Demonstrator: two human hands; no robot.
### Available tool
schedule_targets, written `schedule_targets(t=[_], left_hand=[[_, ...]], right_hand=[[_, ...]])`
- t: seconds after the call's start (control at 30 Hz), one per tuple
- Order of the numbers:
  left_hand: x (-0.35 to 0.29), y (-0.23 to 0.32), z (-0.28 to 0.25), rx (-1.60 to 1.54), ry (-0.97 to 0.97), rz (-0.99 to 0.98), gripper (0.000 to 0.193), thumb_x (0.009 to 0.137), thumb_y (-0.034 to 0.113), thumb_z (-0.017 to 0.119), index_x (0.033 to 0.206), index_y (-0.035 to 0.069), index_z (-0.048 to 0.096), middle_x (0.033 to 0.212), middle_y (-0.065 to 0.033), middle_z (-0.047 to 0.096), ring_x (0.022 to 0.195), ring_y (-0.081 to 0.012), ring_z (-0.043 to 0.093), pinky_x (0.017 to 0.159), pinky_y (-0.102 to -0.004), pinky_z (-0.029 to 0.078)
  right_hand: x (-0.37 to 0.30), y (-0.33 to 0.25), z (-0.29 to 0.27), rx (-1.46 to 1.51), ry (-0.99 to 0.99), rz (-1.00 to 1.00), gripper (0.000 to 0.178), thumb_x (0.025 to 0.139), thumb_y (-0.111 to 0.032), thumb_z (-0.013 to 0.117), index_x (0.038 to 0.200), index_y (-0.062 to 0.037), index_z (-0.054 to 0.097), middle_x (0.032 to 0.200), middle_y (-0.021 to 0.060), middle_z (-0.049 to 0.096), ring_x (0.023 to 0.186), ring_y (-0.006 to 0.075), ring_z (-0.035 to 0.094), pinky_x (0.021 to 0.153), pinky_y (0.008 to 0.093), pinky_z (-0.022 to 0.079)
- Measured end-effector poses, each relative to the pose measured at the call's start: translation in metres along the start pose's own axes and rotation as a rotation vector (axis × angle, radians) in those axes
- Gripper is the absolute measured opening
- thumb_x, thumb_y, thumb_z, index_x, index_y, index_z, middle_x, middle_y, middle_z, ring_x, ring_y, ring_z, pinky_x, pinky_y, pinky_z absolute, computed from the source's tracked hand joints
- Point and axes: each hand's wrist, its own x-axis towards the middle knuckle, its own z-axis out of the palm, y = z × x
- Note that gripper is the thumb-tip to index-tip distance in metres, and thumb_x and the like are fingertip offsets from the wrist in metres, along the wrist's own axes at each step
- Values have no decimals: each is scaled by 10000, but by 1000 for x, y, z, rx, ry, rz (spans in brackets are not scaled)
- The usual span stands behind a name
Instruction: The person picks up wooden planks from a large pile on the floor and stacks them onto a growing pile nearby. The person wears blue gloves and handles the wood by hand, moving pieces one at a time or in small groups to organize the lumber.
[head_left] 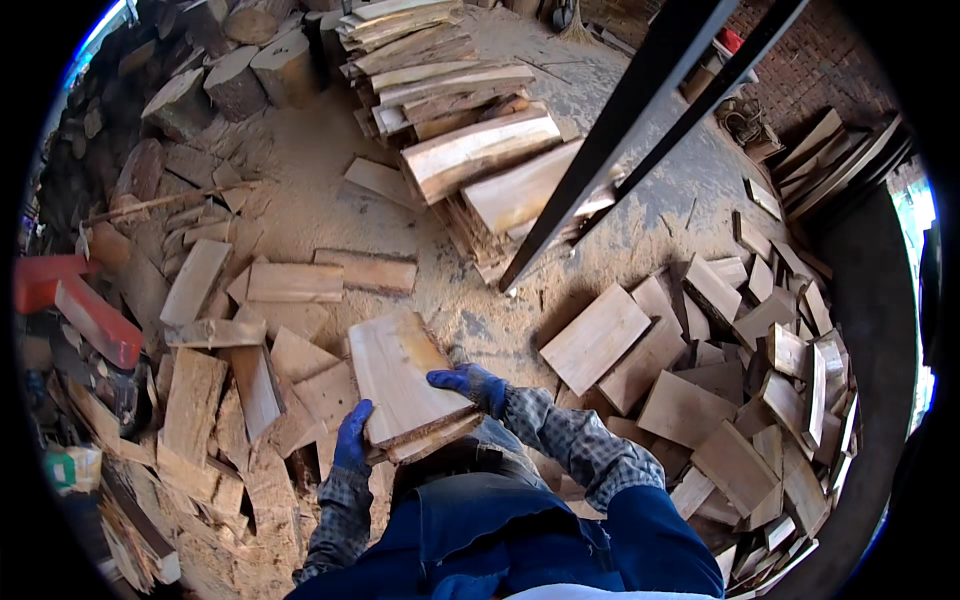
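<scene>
In front of my body is a short stack of wooden boards (398, 375), pale on top with rough bark along the near edge. At least two boards lie one on the other. My left hand (353, 437), in a blue glove, grips the stack's near left side, with its fingers partly hidden. Across from it my right hand (470, 386), also blue-gloved, clasps the right edge, its thumb over the top. Loose cut boards (295, 283) lie on the sawdust just beyond and to the left.
A long stack of boards (482, 150) runs away from me, with dark metal bars (600, 150) slanting beside it. A big heap of cut boards (690, 405) fills the right. Log rounds (285, 68) stand at the far left; a red-orange object (98, 318) sits nearer.
</scene>
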Motion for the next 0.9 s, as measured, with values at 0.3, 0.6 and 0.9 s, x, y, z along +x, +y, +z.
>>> schedule_targets(t=[0.3, 0.6, 0.9], left_hand=[[133, 207, 200, 410, -51, 326, 652, 841, 238, 669, 1376, 20, 367, 1237, -109, 528, 1088, -183, 545, 901, -297, 478], [388, 218, 345, 1512, -678, 395, 1032, 766, 634, 634, 1488, 79, 150, 1528, -197, 177, 1407, -334, 198, 1163, -423, 157], [398, 74, 286, 1438, 147, 1021, 688, 797, 462, 610, 1371, 127, 430, 1336, -218, 468, 1161, -386, 501, 972, -487, 405]], right_hand=[[81, -221, -97, 191, 283, -439, 621, 837, -346, 716, 1227, 87, 500, 1054, 103, 635, 871, 147, 599, 766, 285, 512], [82, -76, -115, 690, 219, -230, 486, 908, -216, 623, 1310, -18, 435, 1103, 77, 611, 972, 155, 575, 844, 272, 468], [90, -111, -135, -440, -58, -202, 332, 898, -161, 621, 1177, 10, 561, 970, 65, 651, 878, 151, 601, 769, 314, 489]])
